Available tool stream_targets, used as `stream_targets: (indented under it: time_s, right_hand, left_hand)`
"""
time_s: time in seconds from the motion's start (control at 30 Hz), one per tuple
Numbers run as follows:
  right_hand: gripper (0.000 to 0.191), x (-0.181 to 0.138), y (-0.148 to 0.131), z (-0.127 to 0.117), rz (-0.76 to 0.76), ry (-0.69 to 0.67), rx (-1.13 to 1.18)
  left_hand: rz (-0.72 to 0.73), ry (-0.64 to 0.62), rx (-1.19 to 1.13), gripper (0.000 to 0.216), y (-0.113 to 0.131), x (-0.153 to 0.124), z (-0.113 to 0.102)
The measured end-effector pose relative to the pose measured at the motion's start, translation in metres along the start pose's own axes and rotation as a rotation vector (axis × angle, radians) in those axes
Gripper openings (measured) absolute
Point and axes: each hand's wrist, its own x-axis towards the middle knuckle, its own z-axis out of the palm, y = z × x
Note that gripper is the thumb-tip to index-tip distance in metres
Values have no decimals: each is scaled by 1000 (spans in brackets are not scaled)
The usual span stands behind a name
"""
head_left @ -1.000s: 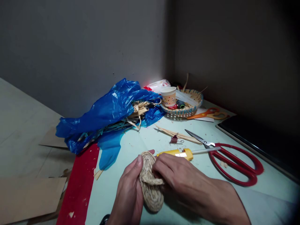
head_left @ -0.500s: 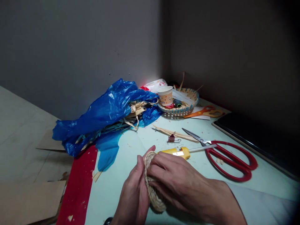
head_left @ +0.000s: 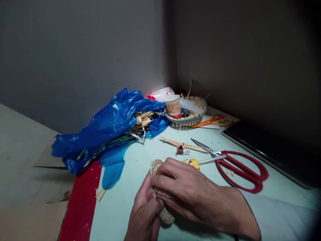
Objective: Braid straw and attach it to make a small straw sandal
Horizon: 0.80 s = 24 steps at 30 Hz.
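Note:
A coiled piece of braided straw cord (head_left: 155, 164), long and oval, is held between both hands over the table's front. My left hand (head_left: 146, 209) grips its left side, with the thumb folded across the braid. From the right, my right hand (head_left: 185, 192) closes over the piece, and its curled fingers cover much of the middle. The braid's lower end shows below the fingers; what the fingertips pinch is hidden. Just behind the right hand lies a yellow-handled tool (head_left: 194, 163) with a pale shaft, partly covered by that hand.
Red-handled scissors (head_left: 240, 170) lie at right, before a dark flat device (head_left: 265, 150). A binder clip (head_left: 181, 150) and straw strips (head_left: 198, 146) lie mid-table. Behind are a blue bag (head_left: 112, 117) of straw, a basket (head_left: 187, 122) holding a paper cup (head_left: 173, 105), and orange scissors (head_left: 212, 119).
My left thumb has come down from beside the braid to fold across it. The right hand covers more of the yellow handle. The whole view has shifted slightly.

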Motion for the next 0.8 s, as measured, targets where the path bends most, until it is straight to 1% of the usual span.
stream_targets:
  time_s: [0.07, 0.17, 0.23, 0.33, 0.4, 0.47, 0.57, 0.6, 0.7, 0.73, 0.77, 0.8]
  right_hand:
    - [14, 0, -1, -1, -17, 12, -22]
    - [15, 0, -2, 0, -17, 39, 7]
    - [16, -2, -2, 1, -24, 54, 45]
    - [18, -4, -3, 7, -50, 114, 59]
    - [20, -4, -3, 12, -69, 187, 23]
    - [22, -4, -2, 15, -71, 237, -14]
    - [21, -2, -2, 13, -63, 231, -60]
    - [20, -2, -2, 11, -66, 221, -71]
    - [18, -2, -5, 5, -61, 228, -69]
    - [17, -2, -6, 3, -56, 236, -52]
    - [17, -2, -6, 3, -52, 248, -30]
    - [17, -2, -6, 3, -48, 263, -6]
  left_hand:
    - [-6, 27, 27, 49, 0, -2, 1]
    - [1, 13, 70, 55, 2, -4, 1]
    - [15, 20, 142, 56, 5, -5, 1]
    - [11, 35, 207, 44, 9, -6, -2]
    - [21, -5, 191, 36, 9, -5, -5]
    - [34, -43, 179, 34, 8, -3, -7]
    - [24, -38, 175, 38, 5, 1, -7]
    - [41, -44, 172, 38, 4, 1, -6]
    - [128, -108, 227, 35, 5, 1, 0]
    - [124, -126, 271, 35, 6, -1, 3]
    - [86, -125, 299, 38, 6, -3, 5]
    - [132, -94, 238, 39, 5, -5, 7]
